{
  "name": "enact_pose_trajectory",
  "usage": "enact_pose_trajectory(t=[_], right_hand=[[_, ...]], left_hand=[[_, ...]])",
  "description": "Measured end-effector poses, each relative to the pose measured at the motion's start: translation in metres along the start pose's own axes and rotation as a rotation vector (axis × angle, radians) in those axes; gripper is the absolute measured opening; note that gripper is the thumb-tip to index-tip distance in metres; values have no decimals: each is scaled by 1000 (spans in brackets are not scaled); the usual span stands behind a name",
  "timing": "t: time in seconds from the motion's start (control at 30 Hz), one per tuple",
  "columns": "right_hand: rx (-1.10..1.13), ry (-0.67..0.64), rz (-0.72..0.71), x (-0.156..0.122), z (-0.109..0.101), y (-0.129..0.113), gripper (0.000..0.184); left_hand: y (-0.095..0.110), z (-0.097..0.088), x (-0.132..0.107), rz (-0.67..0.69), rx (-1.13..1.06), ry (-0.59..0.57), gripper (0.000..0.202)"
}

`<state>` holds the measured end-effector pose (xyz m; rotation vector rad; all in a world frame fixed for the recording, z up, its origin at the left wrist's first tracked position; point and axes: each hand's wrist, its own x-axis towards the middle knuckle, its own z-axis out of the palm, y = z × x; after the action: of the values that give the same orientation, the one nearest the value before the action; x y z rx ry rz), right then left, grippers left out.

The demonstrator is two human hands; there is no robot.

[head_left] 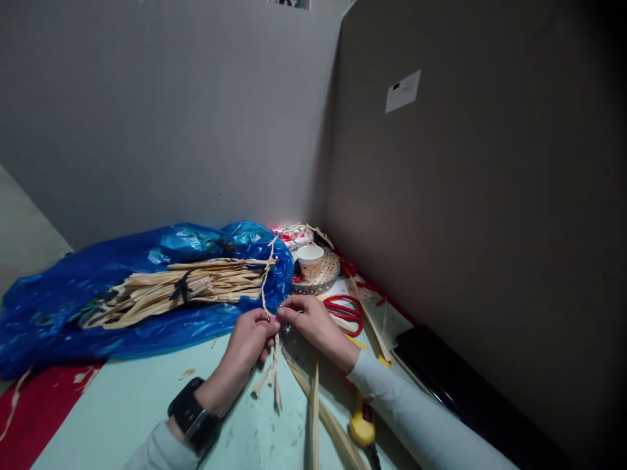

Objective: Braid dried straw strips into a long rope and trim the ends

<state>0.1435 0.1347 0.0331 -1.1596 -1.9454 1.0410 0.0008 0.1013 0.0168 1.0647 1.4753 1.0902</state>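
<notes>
A thin twisted cord of pale dried plant strips (267, 281) runs up from my fingers toward the blue bag. Below them its loose strip ends (275, 375) hang over the table. My left hand (251, 336), with a black watch on the wrist, is closed around the cord. Close against it, my right hand (313, 323) pinches at the same spot with thumb and forefinger; the bit of strip between them is mostly hidden. Longer flat strips (315, 411) lie on the table below my right hand.
Behind my left hand a blue plastic bag (59, 287) holds a tied bundle of dried strips (230, 281). A paper cup (310, 260) stands on a woven basket (333, 271). Red-handled scissors (360, 313), a yellow tool (362, 427) and a black object (441, 365) lie on the right.
</notes>
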Motion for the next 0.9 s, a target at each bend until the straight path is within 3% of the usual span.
enact_pose_trajectory(t=[0.23,0.53,0.63,0.8,0.9], right_hand=[[-187,63,-10,-3,6,0,18],[-290,-11,-13,-15,-9,-7,13],[-322,1,-13,-16,-10,-6,16],[-375,1,-25,-14,-9,-4,26],[-408,-3,-45,-13,-7,-4,26]], left_hand=[[4,-6,9,-79,71,-95,22],[13,-4,-12,-114,54,-173,21],[10,-16,-16,-105,20,-116,16],[4,-44,-10,-59,-46,26,66],[2,-56,2,-5,-52,94,72]])
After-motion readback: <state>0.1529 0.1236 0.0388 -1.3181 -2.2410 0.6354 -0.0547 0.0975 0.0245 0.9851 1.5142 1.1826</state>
